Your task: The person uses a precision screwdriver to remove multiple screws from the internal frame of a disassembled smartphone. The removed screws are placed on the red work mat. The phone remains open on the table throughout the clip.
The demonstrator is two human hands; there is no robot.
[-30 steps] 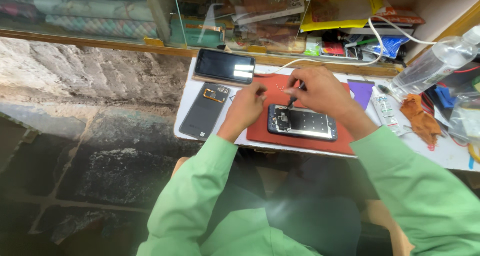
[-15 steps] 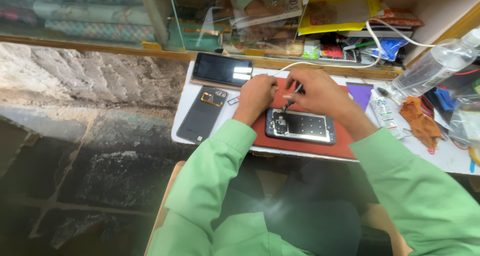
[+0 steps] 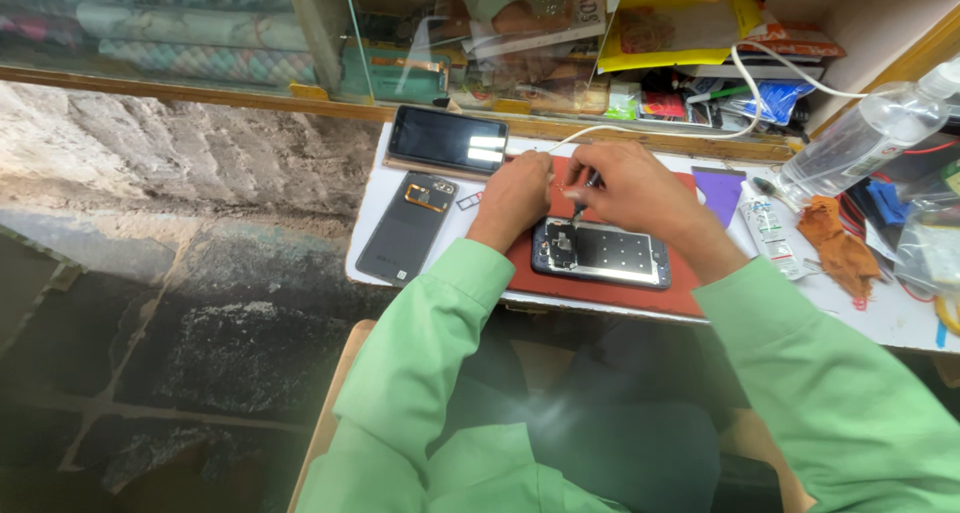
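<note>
Right hand (image 3: 625, 188) pinches a thin tool (image 3: 583, 199) — tip on the opened phone (image 3: 600, 254), which lies on the red mat (image 3: 600, 288) on the table (image 3: 880, 318). Left hand (image 3: 518, 195) curled shut, resting at the phone's edge.

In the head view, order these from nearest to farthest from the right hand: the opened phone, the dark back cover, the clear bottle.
From the right hand:
1. Opened phone, just below it on the red mat.
2. Clear bottle, far right.
3. Dark back cover, far left.

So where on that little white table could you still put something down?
There is a bare strip of white table left of the dark back cover, and another along the front edge on the right. The back right, by the plastic bottle and orange cloth, is crowded.
</note>
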